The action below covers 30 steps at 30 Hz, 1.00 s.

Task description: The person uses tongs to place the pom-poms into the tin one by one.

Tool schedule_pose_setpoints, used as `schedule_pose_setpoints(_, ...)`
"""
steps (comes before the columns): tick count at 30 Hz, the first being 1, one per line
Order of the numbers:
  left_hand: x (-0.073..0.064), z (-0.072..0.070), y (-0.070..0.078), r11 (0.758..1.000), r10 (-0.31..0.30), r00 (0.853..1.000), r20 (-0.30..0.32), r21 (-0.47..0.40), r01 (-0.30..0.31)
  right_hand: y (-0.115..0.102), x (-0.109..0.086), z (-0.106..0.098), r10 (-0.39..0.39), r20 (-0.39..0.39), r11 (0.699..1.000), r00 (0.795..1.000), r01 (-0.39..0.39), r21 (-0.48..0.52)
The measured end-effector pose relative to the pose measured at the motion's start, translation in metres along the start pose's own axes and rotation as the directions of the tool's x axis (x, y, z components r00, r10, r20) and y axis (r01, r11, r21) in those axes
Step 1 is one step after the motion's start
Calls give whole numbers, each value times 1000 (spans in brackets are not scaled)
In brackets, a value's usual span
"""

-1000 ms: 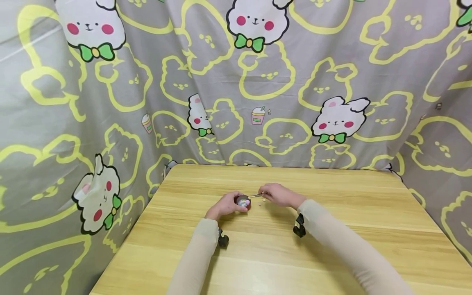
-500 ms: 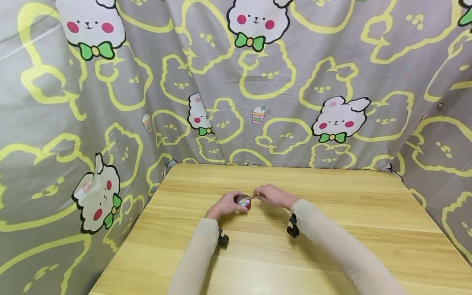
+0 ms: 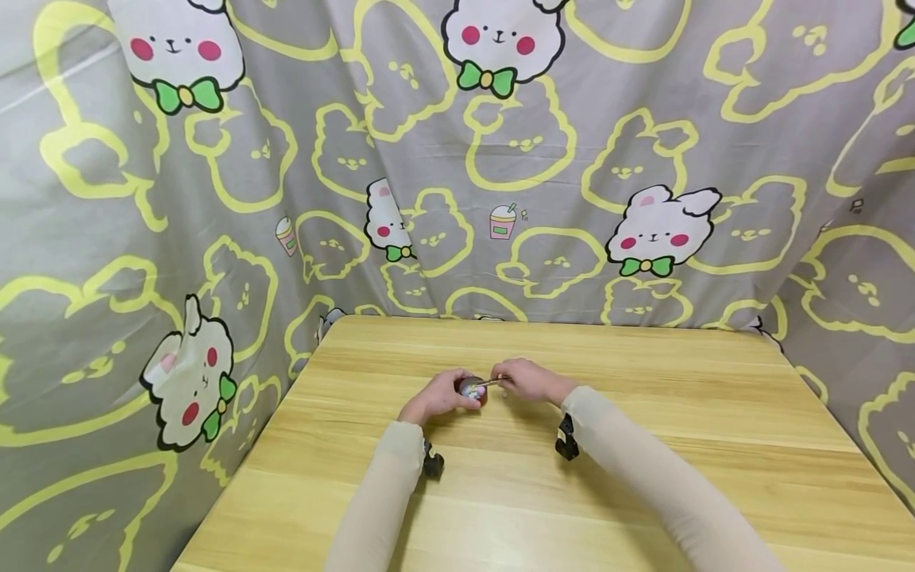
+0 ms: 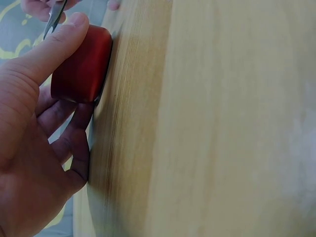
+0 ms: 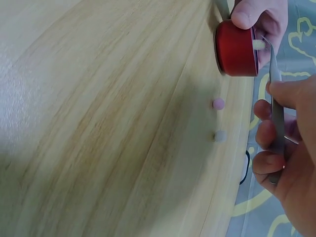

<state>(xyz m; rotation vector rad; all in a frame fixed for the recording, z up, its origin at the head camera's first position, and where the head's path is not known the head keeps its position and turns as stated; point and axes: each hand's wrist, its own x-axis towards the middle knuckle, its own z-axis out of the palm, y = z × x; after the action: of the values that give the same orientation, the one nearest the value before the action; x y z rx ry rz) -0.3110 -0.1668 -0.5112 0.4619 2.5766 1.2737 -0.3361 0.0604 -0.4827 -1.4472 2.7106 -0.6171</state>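
Observation:
My left hand holds a small round red tin on the table, thumb on one side and fingers round the other. In the head view its open top shows several pale and coloured little pieces inside. My right hand grips metal tweezers between thumb and fingers. The tweezers' pointed tips are at the tin's opening, close to a pale piece that sticks up above the rim. Whether the tips pinch that piece I cannot tell. Beneath the right hand, a pink piece and a whitish piece lie on the table.
The wooden table reaches back to a grey curtain printed with rabbits and yellow outlines. More of that curtain hangs at the left and right. A black wrist camera mount sits below the right wrist, another mount below the left.
My right hand has moved left with the tweezers, bringing their tips from beside the tin to over its opening. During the last half second it barely moves. My left hand stays in place.

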Motion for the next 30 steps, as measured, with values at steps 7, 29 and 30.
schedule_pose_setpoints(7, 0, 0, 1, 1000, 0, 1000, 7, -4, 0, 3, -2, 1, 36, 11, 999, 999, -36, -8)
schedule_pose_setpoints(29, -1, 1, 2, 1000, -6, 1000, -10, 28, 6, 17, -26, -10, 74, -19, 997, 997, -74, 7)
schedule_pose_setpoints(30, -1, 1, 3, 1000, -7, 1000, -9, 27, 7, 17, -27, -11, 78, -21, 997, 997, -78, 8)
